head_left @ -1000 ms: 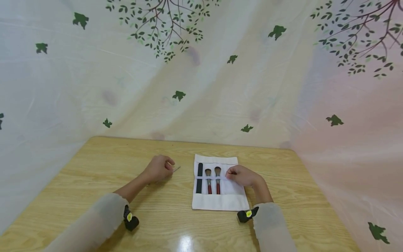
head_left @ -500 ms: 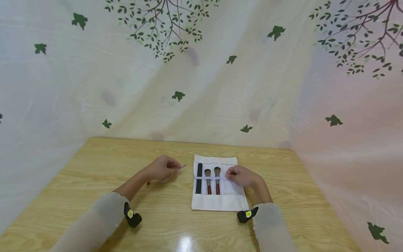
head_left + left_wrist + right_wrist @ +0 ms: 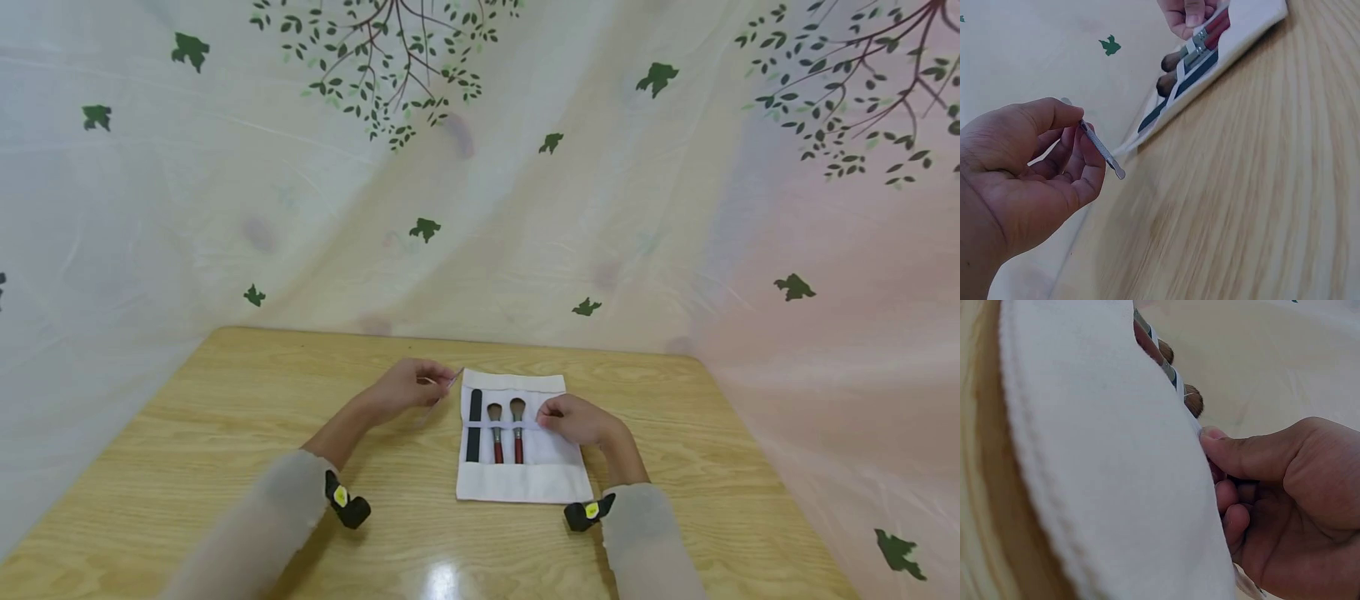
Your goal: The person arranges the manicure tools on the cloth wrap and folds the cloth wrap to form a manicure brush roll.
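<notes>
My left hand (image 3: 408, 392) pinches a slim metal cuticle pusher (image 3: 1100, 145) between thumb and fingertips. It has a knurled handle and a flat, spade-like end. In the head view the tool slants near the far left corner of a white cloth tool pouch (image 3: 525, 483), spread flat on the table. My right hand (image 3: 577, 419) pinches the pouch's white elastic band (image 3: 483, 424) at the right side; its fingertips are partly hidden behind the cloth in the right wrist view. Under the band lie a black nail file (image 3: 474, 442) and two red-handled makeup brushes (image 3: 518, 433).
The pouch rests on a wood-grain table (image 3: 405, 517). Behind the table hangs a pale cloth backdrop (image 3: 337, 208) printed with leaves and birds. A black wrist camera (image 3: 348, 504) is strapped on the left sleeve, another camera (image 3: 588, 512) on the right.
My left hand has moved to the right and slightly away from me, bringing the cuticle pusher up to the pouch's far left corner. My right hand stays at the elastic band.
</notes>
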Motion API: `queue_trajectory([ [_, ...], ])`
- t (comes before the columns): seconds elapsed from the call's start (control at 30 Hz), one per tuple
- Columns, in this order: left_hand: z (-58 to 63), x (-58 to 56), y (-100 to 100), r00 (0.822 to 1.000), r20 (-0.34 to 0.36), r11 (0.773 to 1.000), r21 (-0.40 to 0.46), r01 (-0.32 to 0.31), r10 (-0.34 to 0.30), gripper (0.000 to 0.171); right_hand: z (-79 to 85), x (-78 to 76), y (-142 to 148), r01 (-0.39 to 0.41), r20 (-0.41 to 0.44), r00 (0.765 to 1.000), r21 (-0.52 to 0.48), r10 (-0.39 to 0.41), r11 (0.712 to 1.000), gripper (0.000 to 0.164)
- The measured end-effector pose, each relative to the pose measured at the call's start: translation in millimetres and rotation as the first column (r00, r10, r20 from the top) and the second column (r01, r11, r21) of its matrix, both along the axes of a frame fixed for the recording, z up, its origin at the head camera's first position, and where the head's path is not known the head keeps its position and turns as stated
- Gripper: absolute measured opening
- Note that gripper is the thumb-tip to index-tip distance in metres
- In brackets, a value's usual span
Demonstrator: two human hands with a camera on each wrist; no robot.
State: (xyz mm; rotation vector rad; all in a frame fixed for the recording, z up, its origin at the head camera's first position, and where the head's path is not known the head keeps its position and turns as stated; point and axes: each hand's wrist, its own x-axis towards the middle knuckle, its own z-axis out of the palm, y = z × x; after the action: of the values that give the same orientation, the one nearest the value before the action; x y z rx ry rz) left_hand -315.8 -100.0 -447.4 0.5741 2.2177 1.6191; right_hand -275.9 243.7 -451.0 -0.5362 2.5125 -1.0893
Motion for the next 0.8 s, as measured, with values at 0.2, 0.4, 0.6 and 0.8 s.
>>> queue_trajectory([
  [0.2, -0.6, -5.4, 21, 0.995, 0.098, 0.993, 0.117, -0.024, 0.013, 0.035, -0.5, 0.4, 0, 0.010, 0.005, 1.000, 0.003, -0.010, 1.000, 0.018],
  [0.4, 0.0, -6.3, 42, 0.978, 0.207, 0.954, 0.290, -0.073, 0.012, 0.040, -0.3, 0.2, 0, -0.005, -0.002, 1.000, 0.002, 0.005, 1.000, 0.018],
  [0.6, -1.3, -8.8, 68, 0.960, 0.273, 0.888, 0.424, -0.177, 0.061, 0.039, -1.3, -1.3, 1, -0.015, -0.018, 1.000, 0.000, 0.015, 1.000, 0.019],
  [0.8, -4.4, -13.7, 94, 0.946, 0.302, 0.831, 0.491, -0.262, 0.119, 0.035, -1.9, -2.9, 1, -0.010, -0.017, 1.000, 0.025, 0.010, 1.000, 0.020],
])
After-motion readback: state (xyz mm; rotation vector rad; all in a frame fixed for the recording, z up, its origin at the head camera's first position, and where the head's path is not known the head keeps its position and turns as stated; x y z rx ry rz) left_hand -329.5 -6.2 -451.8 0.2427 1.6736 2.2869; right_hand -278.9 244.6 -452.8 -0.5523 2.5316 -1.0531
